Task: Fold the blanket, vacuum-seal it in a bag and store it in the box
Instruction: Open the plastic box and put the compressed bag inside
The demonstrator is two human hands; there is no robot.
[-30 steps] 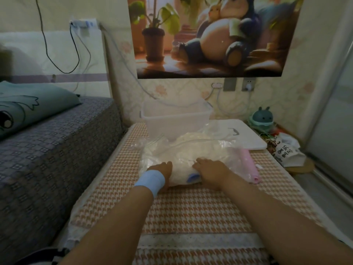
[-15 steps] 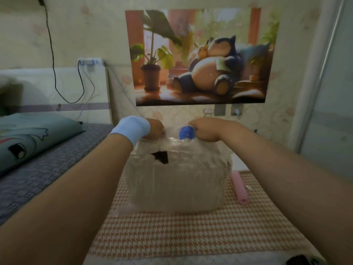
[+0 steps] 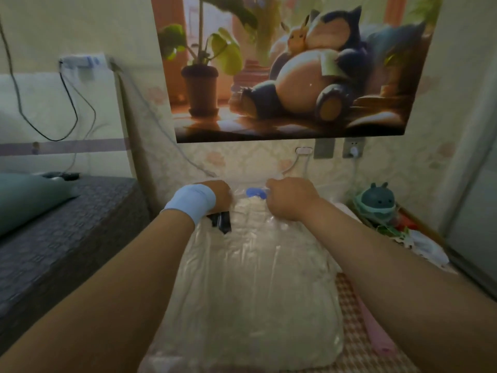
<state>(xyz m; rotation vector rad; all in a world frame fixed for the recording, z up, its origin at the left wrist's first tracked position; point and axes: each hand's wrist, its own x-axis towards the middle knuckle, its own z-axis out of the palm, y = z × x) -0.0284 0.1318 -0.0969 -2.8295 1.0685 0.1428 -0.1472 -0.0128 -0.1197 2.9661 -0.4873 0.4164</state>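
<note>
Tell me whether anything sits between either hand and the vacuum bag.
Nothing visible does: the left hand and right hand each grip the vacuum bag directly at its far edge, on either side of its blue valve.

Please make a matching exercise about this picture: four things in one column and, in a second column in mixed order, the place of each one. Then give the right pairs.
Things
1. wristband
2. blue valve
3. pink roll
4. teal toy

Places
A. on the checked cover, right of the vacuum bag
B. off to the right of the right hand, apart from the bag
C. on the wrist, just behind the left hand
D. at the bag's top edge, between the two hands

Pairs: 1-C, 2-D, 3-A, 4-B
</note>
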